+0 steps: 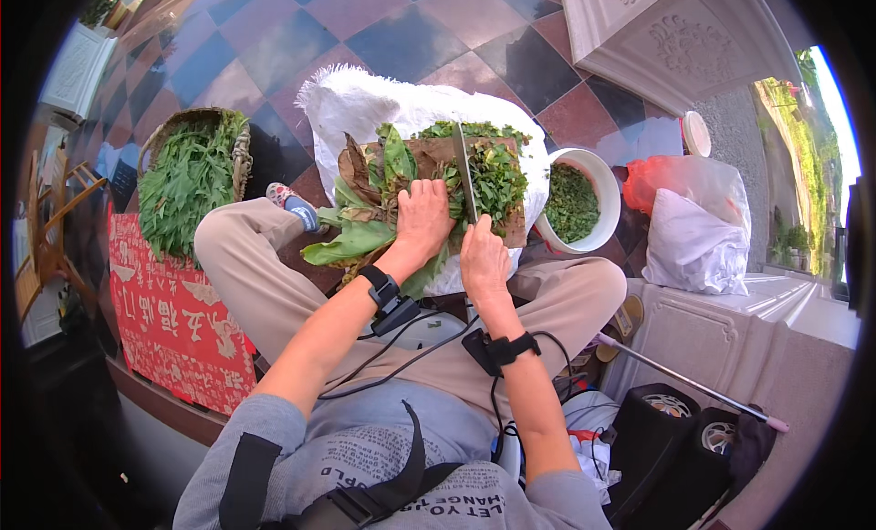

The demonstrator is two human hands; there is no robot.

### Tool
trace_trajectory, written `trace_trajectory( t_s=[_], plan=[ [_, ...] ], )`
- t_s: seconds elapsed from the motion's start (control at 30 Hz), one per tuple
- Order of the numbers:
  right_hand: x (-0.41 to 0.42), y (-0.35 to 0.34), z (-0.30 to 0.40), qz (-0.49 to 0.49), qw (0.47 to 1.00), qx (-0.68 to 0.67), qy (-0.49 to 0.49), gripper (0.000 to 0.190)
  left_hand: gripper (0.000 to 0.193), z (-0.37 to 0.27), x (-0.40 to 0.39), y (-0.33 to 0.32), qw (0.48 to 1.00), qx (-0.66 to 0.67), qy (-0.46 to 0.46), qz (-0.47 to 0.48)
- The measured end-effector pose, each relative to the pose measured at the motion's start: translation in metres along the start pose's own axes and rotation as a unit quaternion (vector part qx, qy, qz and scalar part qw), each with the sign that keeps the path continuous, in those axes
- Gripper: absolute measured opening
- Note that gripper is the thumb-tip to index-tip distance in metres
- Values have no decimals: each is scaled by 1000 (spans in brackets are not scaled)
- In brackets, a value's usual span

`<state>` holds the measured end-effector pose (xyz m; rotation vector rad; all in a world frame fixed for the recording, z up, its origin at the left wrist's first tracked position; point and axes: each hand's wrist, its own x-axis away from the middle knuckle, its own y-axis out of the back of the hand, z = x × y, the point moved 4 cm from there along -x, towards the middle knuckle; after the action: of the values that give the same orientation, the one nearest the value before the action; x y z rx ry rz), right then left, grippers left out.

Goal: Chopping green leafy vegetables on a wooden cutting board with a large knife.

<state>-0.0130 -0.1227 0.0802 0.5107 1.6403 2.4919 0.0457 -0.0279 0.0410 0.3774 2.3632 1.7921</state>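
My right hand grips the handle of a kitchen knife, its blade pointing away from me across a wooden chopping board. Left of the blade, my left hand presses down on a bunch of large leaves, some green and some brown and withered. Chopped greens lie heaped on the board just right of the knife. More bits have spread past the board's far edge. Beneath the board is a white woven sack. The knife's handle is mostly hidden in my fist.
A white bucket holding chopped greens stands right of the board. At the left is a wicker basket of leafy greens beside a red printed mat. Filled plastic bags sit at the right, near a metal pole and black speakers.
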Motion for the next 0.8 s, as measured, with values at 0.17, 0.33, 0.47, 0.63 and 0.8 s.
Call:
trace_trajectory(
  t_s=[0.17,0.33,0.47,0.63,0.8],
  plan=[
    [-31,-16,4,-48,998,-47,20,20,45,5,4,-1,999,7,-31,-38],
    [-33,8,-31,-51,990,-121,45,22,46,10,10,3,997,59,-40,-2],
    [-3,51,-25,-75,986,-141,47,23,47,10,9,3,998,61,-27,9],
    [25,30,-34,-20,985,-168,40,22,48,5,8,3,998,54,-18,12],
    [23,2,-25,-8,988,-153,10,23,47,1,4,-2,998,59,-7,8]
  ],
)
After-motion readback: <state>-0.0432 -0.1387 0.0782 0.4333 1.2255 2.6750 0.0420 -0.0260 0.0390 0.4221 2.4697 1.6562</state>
